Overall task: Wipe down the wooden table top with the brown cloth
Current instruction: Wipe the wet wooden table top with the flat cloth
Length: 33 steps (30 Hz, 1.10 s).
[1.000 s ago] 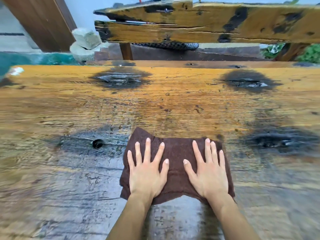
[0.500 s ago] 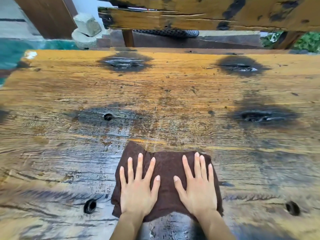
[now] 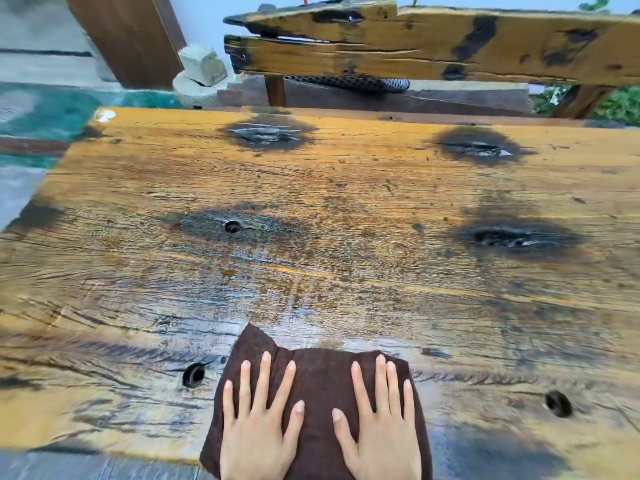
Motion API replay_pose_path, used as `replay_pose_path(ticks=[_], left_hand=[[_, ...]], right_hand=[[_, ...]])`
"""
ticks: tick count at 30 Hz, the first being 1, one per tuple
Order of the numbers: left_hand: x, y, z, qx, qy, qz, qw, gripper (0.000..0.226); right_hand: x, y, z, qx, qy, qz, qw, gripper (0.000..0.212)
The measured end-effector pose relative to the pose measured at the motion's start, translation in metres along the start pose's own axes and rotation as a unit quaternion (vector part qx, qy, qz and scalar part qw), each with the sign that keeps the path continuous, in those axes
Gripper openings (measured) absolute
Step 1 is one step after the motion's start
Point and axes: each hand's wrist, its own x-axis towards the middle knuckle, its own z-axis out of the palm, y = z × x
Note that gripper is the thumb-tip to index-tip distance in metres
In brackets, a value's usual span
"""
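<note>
A dark brown cloth point(image 3: 320, 379) lies flat at the near edge of the wooden table top point(image 3: 346, 209), its lower part hanging over that edge. My left hand point(image 3: 258, 427) presses flat on the cloth's left half with fingers spread. My right hand point(image 3: 379, 427) presses flat on its right half, fingers nearly together. The weathered orange-brown top has dark burnt patches and small round holes. A wet sheen runs across the wood just beyond the cloth.
A rough wooden bench back point(image 3: 433, 46) stands beyond the table's far edge. Stone blocks point(image 3: 201, 74) and a brown post point(image 3: 128, 36) are at the far left. Green floor point(image 3: 45, 116) shows past the left edge. A hole point(image 3: 193, 374) sits left of the cloth.
Both hands have pulled the cloth toward me across the table, from the middle to the near edge. More of the table's far part is now in view.
</note>
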Motion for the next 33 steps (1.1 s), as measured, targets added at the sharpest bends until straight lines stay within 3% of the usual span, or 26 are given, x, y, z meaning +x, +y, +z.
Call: replay_pose_path(ticks=[18, 33], left_hand=[[0.01, -0.005, -0.003, 0.003, -0.017, -0.06, 0.998, 0.066], [0.158, -0.026, -0.013, 0.006, 0.006, -0.032, 0.999, 0.066]], right_hand=[[0.029, -0.015, 0.002, 0.023, 0.005, 0.082, 0.996, 0.078], [0.169, -0.02, 0.022, -0.003, -0.021, 0.074, 0.997, 0.084]])
